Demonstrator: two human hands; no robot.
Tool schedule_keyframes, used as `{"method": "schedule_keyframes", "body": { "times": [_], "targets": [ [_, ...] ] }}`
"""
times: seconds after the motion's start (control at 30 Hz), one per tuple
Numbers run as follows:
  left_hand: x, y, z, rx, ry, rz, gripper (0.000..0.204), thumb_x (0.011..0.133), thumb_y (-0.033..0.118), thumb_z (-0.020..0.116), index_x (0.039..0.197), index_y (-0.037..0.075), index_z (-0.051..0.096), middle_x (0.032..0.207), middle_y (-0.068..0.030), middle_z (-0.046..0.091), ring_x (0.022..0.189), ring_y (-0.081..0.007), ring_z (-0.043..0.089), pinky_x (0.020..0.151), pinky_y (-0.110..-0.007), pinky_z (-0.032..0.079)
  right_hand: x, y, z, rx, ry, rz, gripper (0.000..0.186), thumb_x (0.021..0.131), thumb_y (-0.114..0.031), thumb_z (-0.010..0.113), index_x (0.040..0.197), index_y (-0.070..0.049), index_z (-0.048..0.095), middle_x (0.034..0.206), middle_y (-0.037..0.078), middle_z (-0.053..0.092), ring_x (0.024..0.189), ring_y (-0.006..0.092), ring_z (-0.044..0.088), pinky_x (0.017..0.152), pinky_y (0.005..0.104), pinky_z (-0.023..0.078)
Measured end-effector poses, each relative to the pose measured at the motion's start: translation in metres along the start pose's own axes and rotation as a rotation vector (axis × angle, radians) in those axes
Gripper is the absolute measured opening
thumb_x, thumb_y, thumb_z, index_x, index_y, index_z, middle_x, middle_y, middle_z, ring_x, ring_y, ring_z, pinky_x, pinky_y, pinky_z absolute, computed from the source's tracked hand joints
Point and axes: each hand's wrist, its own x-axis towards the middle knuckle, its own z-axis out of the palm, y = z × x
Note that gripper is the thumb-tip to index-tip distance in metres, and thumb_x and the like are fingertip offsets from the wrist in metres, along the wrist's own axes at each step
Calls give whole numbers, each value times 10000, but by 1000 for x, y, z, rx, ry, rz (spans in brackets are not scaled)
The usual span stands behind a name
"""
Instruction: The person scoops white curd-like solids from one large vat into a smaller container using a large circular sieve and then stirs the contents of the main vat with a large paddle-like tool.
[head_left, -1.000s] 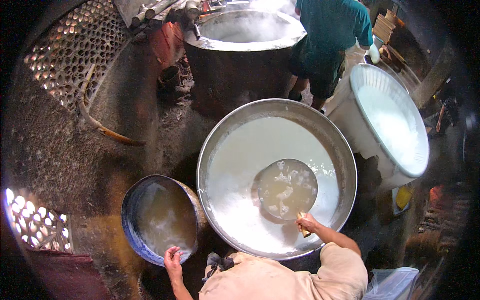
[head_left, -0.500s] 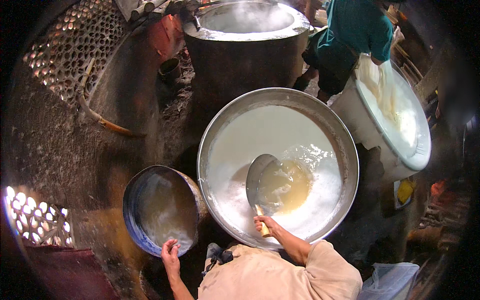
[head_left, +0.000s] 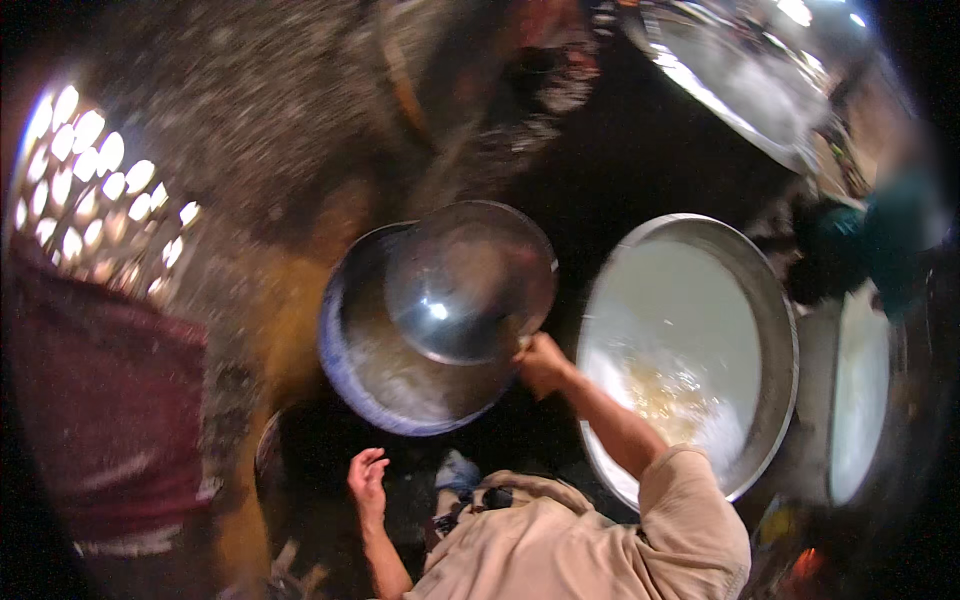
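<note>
My right hand grips the handle of a wide, round metal scoop, which hangs over the blue-rimmed round tub of murky, yellowish liquid and covers its upper right part. My left hand is just below that tub, holding nothing, with its fingers loosely curved and apart. To the right stands the large steel pan of milky liquid, with a splashed, yellowish patch in its lower middle.
A pale tub sits at the far right, partly hidden. Another person in teal stands behind it. A steaming vat is at upper right, a dark red cloth at left below a perforated wall with light coming through.
The view has swung left. My right hand has lifted the scoop out of the steel pan and moved it left over the blue tub. My left hand no longer touches that tub's rim.
</note>
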Motion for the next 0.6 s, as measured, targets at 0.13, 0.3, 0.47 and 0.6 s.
{"method": "schedule_keyframes", "body": {
  "times": [0.13, 0.3, 0.47, 0.6],
  "targets": [
    [-1, -33, -65, -74, 106, -69, 315, 875, 173, 603, 1123, -7, 526, 1079, -125, 592, 930, -183, 586, 851, -311, 468, 130, 4, 10, -129, 599, 19, 607, 933, -501, 313, 963, 48, 571, 900, 261, 631, 838, 374, 634, 688, 463, 473],
    [-26, -57, -145, 11, 346, -211, 268, 869, 142, 606, 1099, 17, 550, 1057, -95, 618, 872, -157, 601, 712, -272, 467, 207, 102, 69, -809, 695, -322, 372, 885, -133, 420, 1228, 12, 408, 978, 207, 637, 852, 398, 614, 763, 456, 491],
    [-47, -67, -168, -4, 501, -360, 267, 870, 131, 599, 1098, 3, 546, 1034, -101, 625, 842, -154, 608, 685, -260, 457, 232, 237, 175, -726, 208, 60, 258, 733, -248, 640, 788, 2, 609, 686, 146, 644, 565, 269, 609, 529, 418, 483],
    [-29, -69, -169, -53, 434, -328, 277, 862, 114, 599, 1101, -10, 536, 1029, -108, 618, 850, -165, 607, 704, -267, 466, 229, 290, 239, -6, -39, 114, 157, 727, -148, 662, 688, -73, 530, 569, 25, 487, 511, 181, 513, 446, 345, 393]
  ]
}}
